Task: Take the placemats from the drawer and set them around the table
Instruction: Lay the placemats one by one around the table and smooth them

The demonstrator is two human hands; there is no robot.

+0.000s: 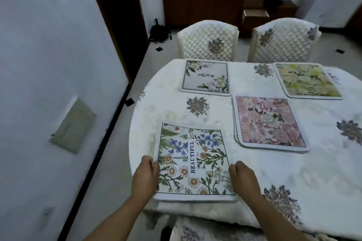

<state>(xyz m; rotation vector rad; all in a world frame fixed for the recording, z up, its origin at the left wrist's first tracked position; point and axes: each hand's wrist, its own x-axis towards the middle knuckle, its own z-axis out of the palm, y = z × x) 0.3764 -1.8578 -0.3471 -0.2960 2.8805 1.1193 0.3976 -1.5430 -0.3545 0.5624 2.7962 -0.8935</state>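
Both forearms reaching up from the bottom edge, angled inward toward the near-left part of the counter point(254, 172), which is draped in a white quilted cloth with grey-blue flower motifs. Left hand point(146, 175) curled, knuckles up, grip clamped on the left edge of the wildflower placemat point(193, 160), thumb side pressed against the border. Right hand point(242, 177) likewise curled, grip closed on the right edge of the same mat, wrist bent slightly inward. Mat printed with "BEAUTIFUL" running sideways, among daisies and blue blossoms; lying flat or nearly flat at the near-left rim of the counter, near edge just at the cloth's drop.

Further back on the left, a white-bordered placemat with white flowers and script point(205, 77), flat in front of the left quilted chair point(207, 41). On the far right, a yellow-green floral placemat point(308, 80), flat in front of the right quilted chair point(284, 40). Between these and the hands, toward the middle, a pink blossom placemat point(269, 121) on top of a small stack, at least one more mat edge showing beneath it; count underneath hard to tell.

Beyond the chairs, a dark wooden cabinet with an open drawer point(255, 14).
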